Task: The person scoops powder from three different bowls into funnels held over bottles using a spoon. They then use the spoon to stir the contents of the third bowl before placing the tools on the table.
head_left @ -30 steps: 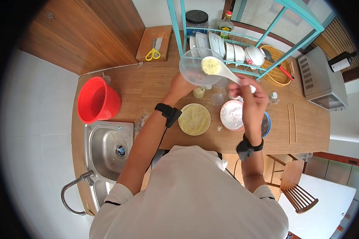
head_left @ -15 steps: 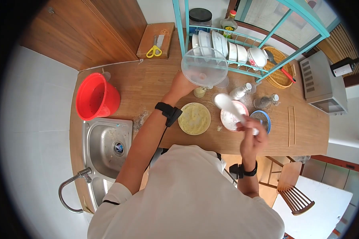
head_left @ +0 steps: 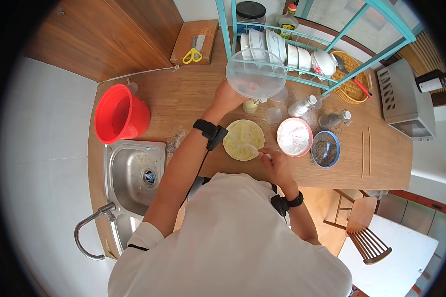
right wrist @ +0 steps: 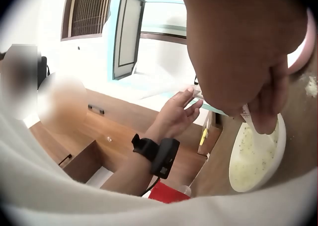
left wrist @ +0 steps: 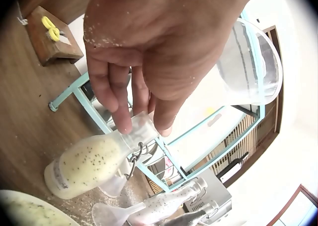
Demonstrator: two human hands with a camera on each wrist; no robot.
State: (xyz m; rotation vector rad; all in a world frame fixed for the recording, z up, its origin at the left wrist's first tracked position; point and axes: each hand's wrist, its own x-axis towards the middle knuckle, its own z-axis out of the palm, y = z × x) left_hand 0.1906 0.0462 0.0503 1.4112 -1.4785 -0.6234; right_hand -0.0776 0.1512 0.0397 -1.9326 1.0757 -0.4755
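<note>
My left hand (head_left: 228,98) pinches the neck of a large clear plastic funnel (head_left: 256,74) at the mouth of a glass bottle (left wrist: 89,161). That swing-top bottle contains a pale yellow filling with dark specks. In the head view the funnel's wide cone partly covers the dish rack behind it. Lower down, my right hand (head_left: 278,167) grips a white spoon (head_left: 249,148) by its handle. The spoon's bowl lies in the yellow, speckled contents of a pale bowl (head_left: 224,144). In the right wrist view the fingers cover part of the handle.
To the right are a pink-rimmed bowl (head_left: 310,138) of white powder and a blue-rimmed bowl (head_left: 339,149) of dark powder. Behind them lie a white-filled bottle (head_left: 301,107), a dark-filled bottle (head_left: 333,120) and a small funnel (head_left: 274,115). A red bucket (head_left: 139,119) stands beside the sink (head_left: 111,178).
My right hand has brought the spoon from above the funnel, where it held yellow contents, down past the pink-rimmed bowl into the yellow bowl. My left hand stays at the funnel.
</note>
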